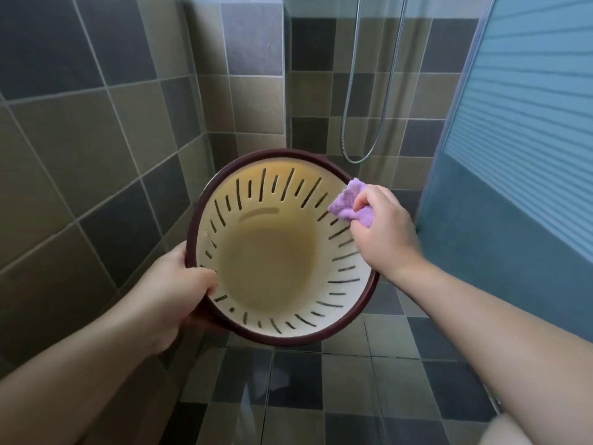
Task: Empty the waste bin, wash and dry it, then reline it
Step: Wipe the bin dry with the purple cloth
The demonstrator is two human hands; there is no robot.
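Observation:
The waste bin [266, 261] is cream inside with slotted walls and a dark maroon rim, and it holds nothing. It is held up in the air, tilted with its mouth toward me. My left hand [173, 290] grips the rim at the lower left, thumb inside the bin. My right hand [382, 232] is closed on a bunched purple cloth [348, 203], which presses against the inner wall near the rim at the upper right.
Tiled walls stand to the left and behind the bin. A metal shower hose [369, 149] hangs in a loop at the back. A frosted blue glass panel [519, 155] rises on the right. The tiled floor [321, 396] below looks wet.

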